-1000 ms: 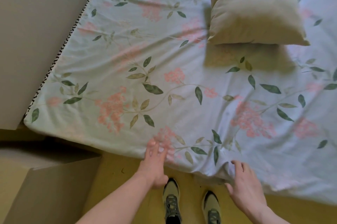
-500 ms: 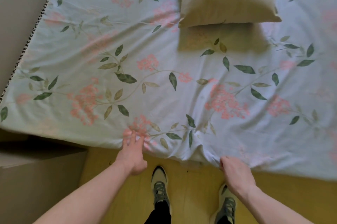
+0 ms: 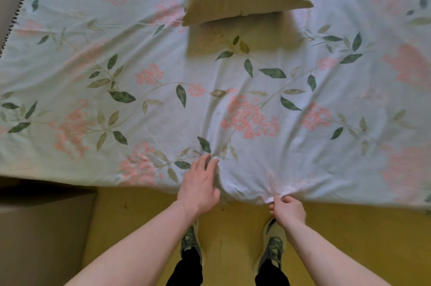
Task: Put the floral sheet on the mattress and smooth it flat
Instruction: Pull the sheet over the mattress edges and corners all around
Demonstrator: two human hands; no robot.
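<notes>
Left hand (image 3: 200,186) has shifted right along the near mattress edge, fingers straight, pressing the floral sheet (image 3: 163,99); right hand (image 3: 288,208) pinches its hem. Sheet covers mattress, creased between hands; yellow floor (image 3: 140,215) open below.

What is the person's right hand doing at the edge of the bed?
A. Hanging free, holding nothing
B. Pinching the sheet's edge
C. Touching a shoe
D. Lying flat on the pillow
B: the right hand has its fingers curled round a bunched bit of the floral sheet at the near edge.
</notes>
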